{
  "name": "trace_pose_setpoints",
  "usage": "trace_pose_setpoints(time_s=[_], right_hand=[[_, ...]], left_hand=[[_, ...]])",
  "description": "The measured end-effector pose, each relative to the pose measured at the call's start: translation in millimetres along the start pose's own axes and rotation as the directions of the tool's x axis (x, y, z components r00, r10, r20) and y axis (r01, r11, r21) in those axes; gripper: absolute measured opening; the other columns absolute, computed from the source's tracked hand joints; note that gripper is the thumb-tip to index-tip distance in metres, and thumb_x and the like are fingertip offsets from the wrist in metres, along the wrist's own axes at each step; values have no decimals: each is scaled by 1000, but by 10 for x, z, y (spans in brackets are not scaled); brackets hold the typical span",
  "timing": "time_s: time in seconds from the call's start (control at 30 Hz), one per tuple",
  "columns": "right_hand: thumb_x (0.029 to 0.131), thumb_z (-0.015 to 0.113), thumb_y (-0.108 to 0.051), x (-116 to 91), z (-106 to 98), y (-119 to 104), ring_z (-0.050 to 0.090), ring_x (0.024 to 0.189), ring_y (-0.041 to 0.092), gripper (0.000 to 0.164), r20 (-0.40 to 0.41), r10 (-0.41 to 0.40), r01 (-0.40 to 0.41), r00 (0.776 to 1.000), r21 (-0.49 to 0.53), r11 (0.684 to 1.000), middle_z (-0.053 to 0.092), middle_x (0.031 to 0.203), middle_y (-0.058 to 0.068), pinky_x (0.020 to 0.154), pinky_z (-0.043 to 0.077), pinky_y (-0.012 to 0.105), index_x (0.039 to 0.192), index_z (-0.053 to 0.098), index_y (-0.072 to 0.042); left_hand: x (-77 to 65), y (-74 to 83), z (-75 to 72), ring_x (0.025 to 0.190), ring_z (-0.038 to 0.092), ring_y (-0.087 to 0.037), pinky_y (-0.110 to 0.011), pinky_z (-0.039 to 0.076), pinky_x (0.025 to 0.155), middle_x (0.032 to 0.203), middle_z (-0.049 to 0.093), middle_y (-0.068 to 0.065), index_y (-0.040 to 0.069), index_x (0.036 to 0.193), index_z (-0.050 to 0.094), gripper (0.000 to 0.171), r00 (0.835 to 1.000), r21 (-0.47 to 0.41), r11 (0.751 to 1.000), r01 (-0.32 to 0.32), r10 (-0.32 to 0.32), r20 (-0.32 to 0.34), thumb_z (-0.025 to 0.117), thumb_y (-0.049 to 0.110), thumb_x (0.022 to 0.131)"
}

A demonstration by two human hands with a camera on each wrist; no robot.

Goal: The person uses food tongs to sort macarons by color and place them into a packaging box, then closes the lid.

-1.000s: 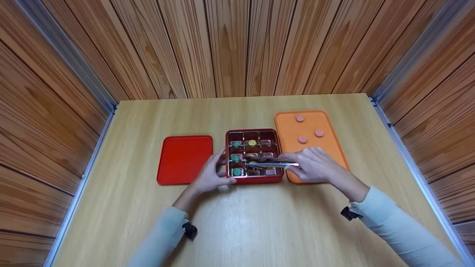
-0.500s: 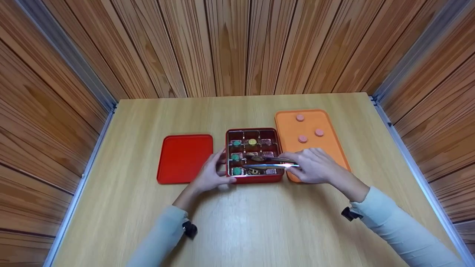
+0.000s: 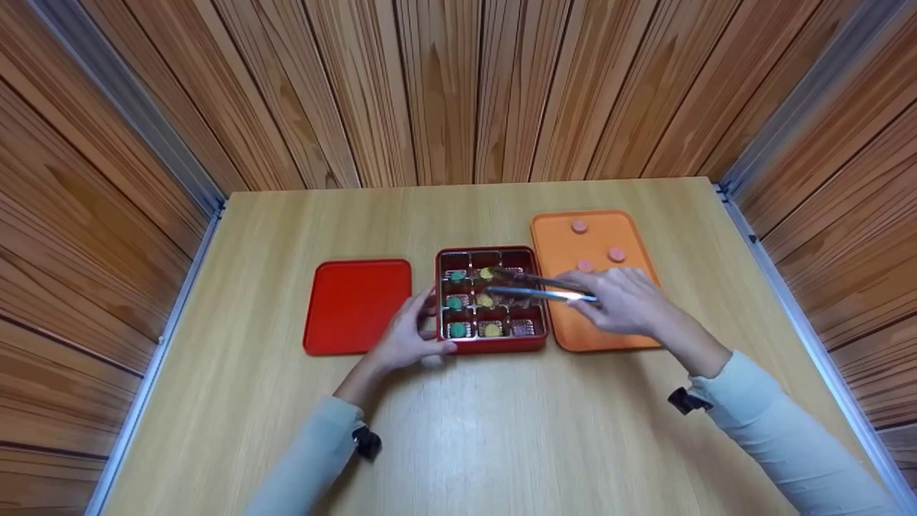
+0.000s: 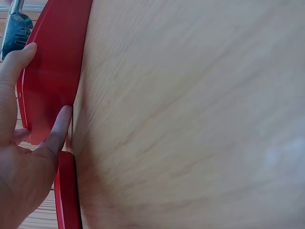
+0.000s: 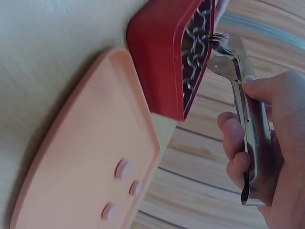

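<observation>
A red divided box (image 3: 501,345) stands mid-table. My left hand (image 3: 405,344) rests against its left side, and in the left wrist view the thumb touches the rim while a straight finger (image 4: 61,125) lies along the wall. With my right hand (image 3: 620,301) I grip metal serving tongs (image 5: 257,138). Their tips stand apart above the box, and no piece shows between them. Small round green pieces (image 3: 457,330) fill the left column. Yellow ones (image 3: 493,329) sit in the middle column, partly covered by the tongs. Clear ridged liner shows in the right column.
An orange tray (image 3: 602,337) adjoins the box on the right, bearing pink macaron-like pieces (image 5: 109,211). A flat red lid (image 3: 354,308) lies left of the box, close to my left hand. Wooden panels (image 3: 458,93) rise behind the table.
My right hand has lifted the tongs up and away from the front middle compartment, where a yellow piece now shows. My left hand has stayed at the box.
</observation>
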State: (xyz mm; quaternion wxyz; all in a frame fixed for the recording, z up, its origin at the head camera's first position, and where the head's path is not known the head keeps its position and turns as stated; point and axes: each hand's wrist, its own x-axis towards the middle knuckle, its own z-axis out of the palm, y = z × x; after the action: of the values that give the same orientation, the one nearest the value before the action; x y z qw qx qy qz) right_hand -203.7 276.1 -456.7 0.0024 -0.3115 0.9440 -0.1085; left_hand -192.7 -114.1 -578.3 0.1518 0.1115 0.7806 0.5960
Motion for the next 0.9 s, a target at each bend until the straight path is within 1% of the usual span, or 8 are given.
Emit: trace_pose_setpoints(time_s=[0.07,0.13,0.23,0.33,0.5,0.57,0.7,0.9], right_hand=[[110,71,-29,-4,-23,60,33,53,10,34,-22,20,-20,1000,-6,1000,68,80,2,49,22,23,141,75,-16],[109,72,-28,-13,-43,123,34,54,11,35,-32,49,-49,998,-1,999,70,82,4,49,22,24,142,75,-15],[110,71,-27,-36,-76,216,33,53,11,37,-28,106,-106,994,16,994,63,78,3,48,22,23,145,74,-14],[111,70,-28,-66,-106,302,32,49,10,39,-23,160,-159,987,34,987,51,73,0,47,22,22,148,72,-13],[111,70,-26,-115,-121,441,32,49,12,41,-36,216,-214,976,45,976,47,67,-2,47,22,23,149,70,-10],[111,70,-27,-138,-123,498,32,49,13,42,-31,234,-233,972,47,971,42,65,-4,47,22,24,150,69,-9],[111,70,-27,-190,-130,612,33,48,14,44,-6,269,-268,963,48,962,39,64,-4,46,23,24,151,67,-8],[109,70,-28,-272,-140,777,35,49,16,46,-1,304,-304,953,25,952,41,64,-1,46,24,27,151,67,-10]], left_hand=[[-3,4,-2,155,52,-40,-50,64,117,171,41,-22,18,181,24,119,1000,5,1000,-3,3,-1,98,18,88],[-1,7,-1,155,52,-40,-51,63,117,171,42,-22,19,181,24,119,1000,10,1000,-4,4,-2,98,18,88],[2,5,0,155,52,-38,-51,63,118,170,43,-20,19,181,24,119,1000,20,1000,2,-2,-2,99,21,88],[1,5,1,156,52,-38,-51,62,119,171,42,-19,19,181,24,119,1000,19,1000,3,-3,1,98,21,88],[-11,19,5,155,51,-39,-52,62,119,169,44,-21,17,181,25,119,1000,34,999,3,-3,-11,99,20,88],[-14,23,8,154,51,-38,-52,63,119,167,45,-21,17,181,25,119,1000,43,999,5,-4,-16,99,20,87],[-16,18,9,153,52,-40,-51,63,117,167,45,-23,18,181,25,120,1000,32,999,1,-1,-15,99,18,87],[-5,4,6,153,53,-40,-50,64,117,167,45,-23,19,181,25,121,1000,39,999,-2,3,-18,100,18,86]])
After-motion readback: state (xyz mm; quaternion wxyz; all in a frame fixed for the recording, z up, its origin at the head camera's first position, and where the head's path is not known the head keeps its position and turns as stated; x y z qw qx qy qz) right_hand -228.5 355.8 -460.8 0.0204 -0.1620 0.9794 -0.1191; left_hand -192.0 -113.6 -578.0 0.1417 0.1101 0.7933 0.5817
